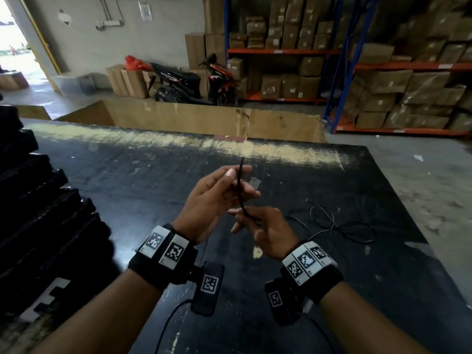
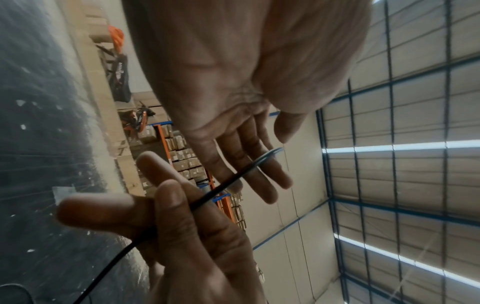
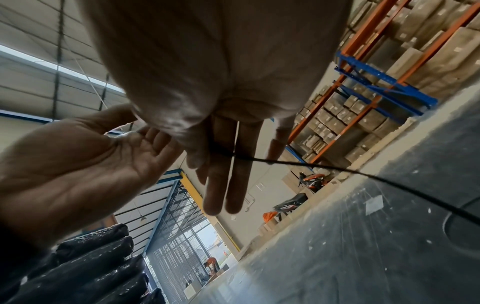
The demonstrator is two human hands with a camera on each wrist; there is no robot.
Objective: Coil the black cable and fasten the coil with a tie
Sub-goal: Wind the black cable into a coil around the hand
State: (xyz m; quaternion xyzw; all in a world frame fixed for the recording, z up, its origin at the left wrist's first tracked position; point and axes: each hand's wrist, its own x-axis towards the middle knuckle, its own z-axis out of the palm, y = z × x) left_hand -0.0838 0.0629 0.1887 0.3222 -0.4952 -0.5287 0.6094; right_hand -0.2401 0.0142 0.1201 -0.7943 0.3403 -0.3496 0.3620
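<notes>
- Warehouse, dark table.
- Your right hand pinches the black cable near its free end; the left hand lies flat-fingered behind it.
- Thin, light, limp — the rest trails loose across the table, so gather loops near the pinch.

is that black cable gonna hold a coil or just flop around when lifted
Probably floppy: the black cable lies in loose, tangled loops on the table. Its short end stands up from the right hand, so slightly springy. Thin, likely light.

Black cable end blurred above left hand. Right hand grip point hidden behind fingers. Loose cable run toward table's right edge too thin to trace; tie not discernible.
</notes>
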